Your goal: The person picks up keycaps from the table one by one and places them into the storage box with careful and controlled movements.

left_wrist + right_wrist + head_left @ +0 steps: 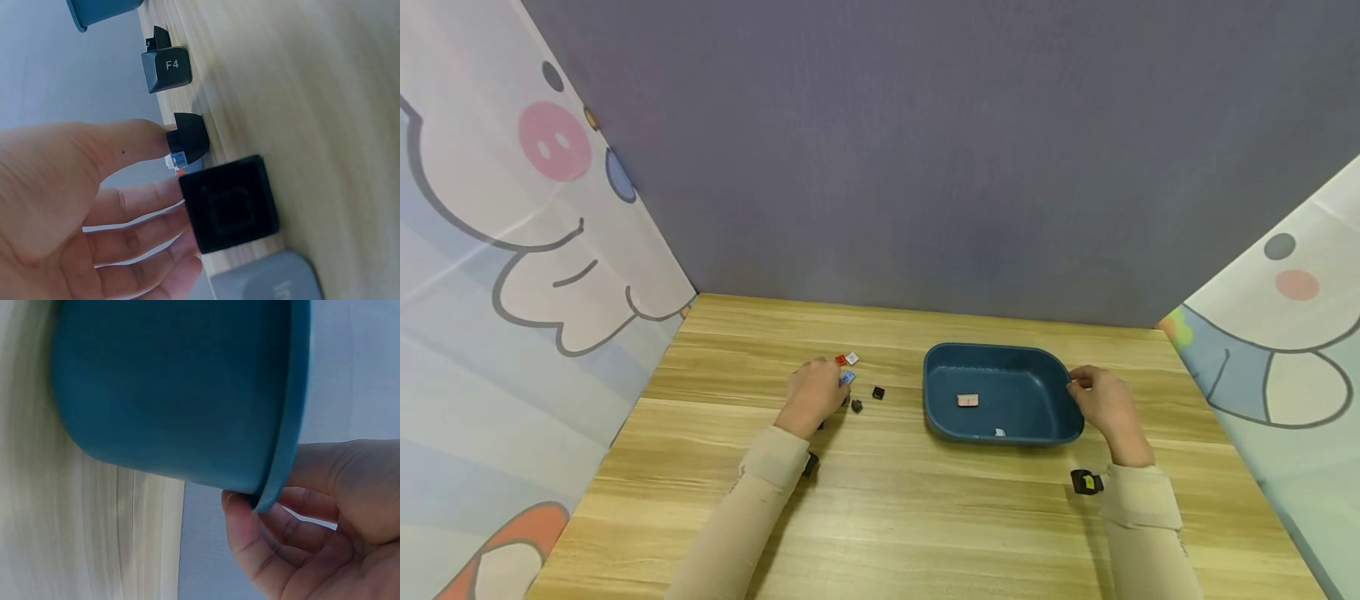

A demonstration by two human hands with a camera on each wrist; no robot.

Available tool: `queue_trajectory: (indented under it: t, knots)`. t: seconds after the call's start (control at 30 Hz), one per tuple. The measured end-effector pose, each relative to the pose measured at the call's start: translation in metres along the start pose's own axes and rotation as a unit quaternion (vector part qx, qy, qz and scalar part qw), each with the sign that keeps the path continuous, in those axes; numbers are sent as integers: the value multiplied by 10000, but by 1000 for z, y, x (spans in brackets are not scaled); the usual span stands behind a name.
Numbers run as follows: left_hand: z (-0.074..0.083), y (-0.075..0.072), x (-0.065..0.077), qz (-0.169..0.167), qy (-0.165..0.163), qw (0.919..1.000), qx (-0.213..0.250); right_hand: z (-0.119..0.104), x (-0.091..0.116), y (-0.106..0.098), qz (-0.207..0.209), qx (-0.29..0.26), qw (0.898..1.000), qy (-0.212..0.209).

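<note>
My left hand (817, 387) is low over a group of loose keycaps on the table. In the left wrist view its thumb and fingers stand apart, the thumb tip beside a black keycap (192, 137). Nearer that camera lie an upturned black keycap (229, 203) and a grey one (269, 281); the fingertips are partly hidden behind the upturned one. A blue keycap (847, 377) is right at the fingers in the head view. My right hand (1105, 404) pinches the right rim of a dark blue plastic basin (928, 392), thumb and fingers on either side of the rim.
Inside the basin are a beige keycap (967, 401) and a small white piece (999, 432). Red (841, 360) and white (852, 358) keycaps lie beyond the left hand, a black one (878, 392) to its right. A grey panel (880, 167) stands behind the wooden table (925, 517).
</note>
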State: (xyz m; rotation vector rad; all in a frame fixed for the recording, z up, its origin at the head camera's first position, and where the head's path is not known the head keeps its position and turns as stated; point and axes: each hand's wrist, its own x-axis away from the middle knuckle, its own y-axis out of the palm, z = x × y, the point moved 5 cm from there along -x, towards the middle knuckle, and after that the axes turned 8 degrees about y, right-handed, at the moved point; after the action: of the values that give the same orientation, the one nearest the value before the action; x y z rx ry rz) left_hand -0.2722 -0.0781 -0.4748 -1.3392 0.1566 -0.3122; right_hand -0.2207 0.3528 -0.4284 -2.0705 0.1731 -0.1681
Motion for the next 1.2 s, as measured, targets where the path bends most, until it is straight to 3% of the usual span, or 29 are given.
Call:
queue_trajectory:
  t: [0.4, 0.6, 0.93, 1.2]
  knots:
    - [2, -2, 2, 169, 105, 9998, -18, -1, 0, -1, 26, -13, 10000, -72]
    - [8, -13, 6, 547, 274, 9981, 57, 0, 1, -1, -17, -36, 10000, -51]
    - [35, -40, 13, 989, 859, 9914, -51, 0, 1, 0, -35, 14, 10000, -27]
    - [62, -55, 12, 902, 1030, 9904, -203, 0, 0, 1, 20, 31, 10000, 0]
